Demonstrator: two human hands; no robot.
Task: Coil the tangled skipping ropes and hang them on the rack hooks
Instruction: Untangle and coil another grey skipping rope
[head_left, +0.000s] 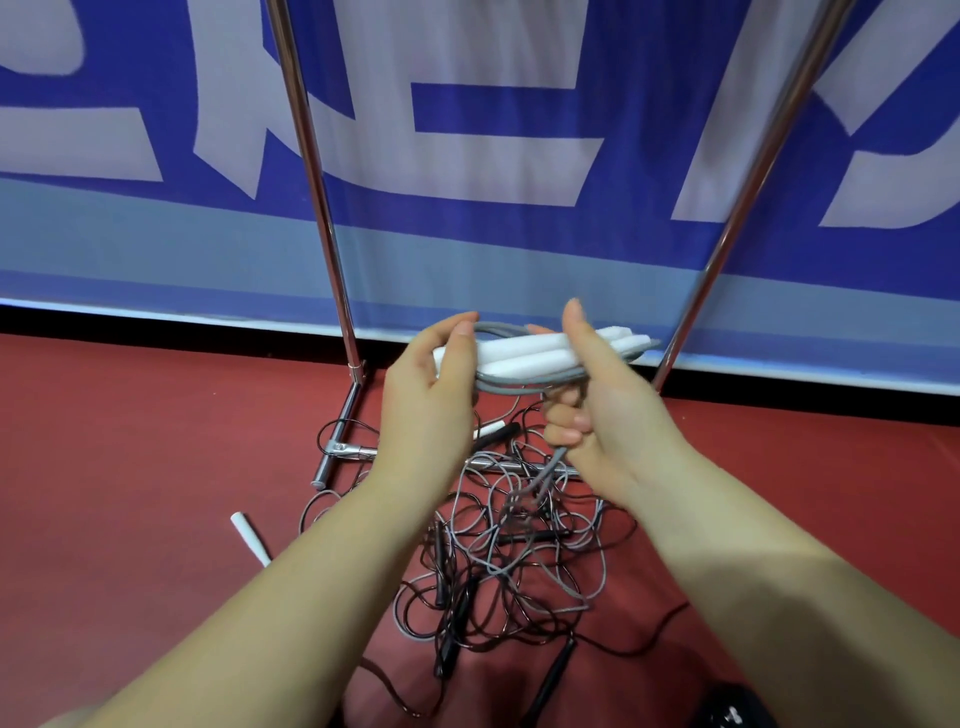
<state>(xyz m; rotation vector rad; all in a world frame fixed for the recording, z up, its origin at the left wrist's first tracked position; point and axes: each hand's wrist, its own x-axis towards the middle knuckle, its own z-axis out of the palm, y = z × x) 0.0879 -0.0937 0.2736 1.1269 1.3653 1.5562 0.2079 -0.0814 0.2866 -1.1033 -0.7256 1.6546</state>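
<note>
My left hand grips two white rope handles held side by side, with grey cord looped around them. My right hand pinches that grey cord just right of the handles, thumb up; the cord trails down from its fist to the floor. Below lies a tangled pile of ropes, grey and black cords mixed with black handles. The chrome rack stands behind, its two poles rising out of view; no hooks are visible.
A loose white handle lies on the red floor at the left. The rack's base bar sits by the pile. A blue and white banner closes off the back. A black handle lies near the bottom.
</note>
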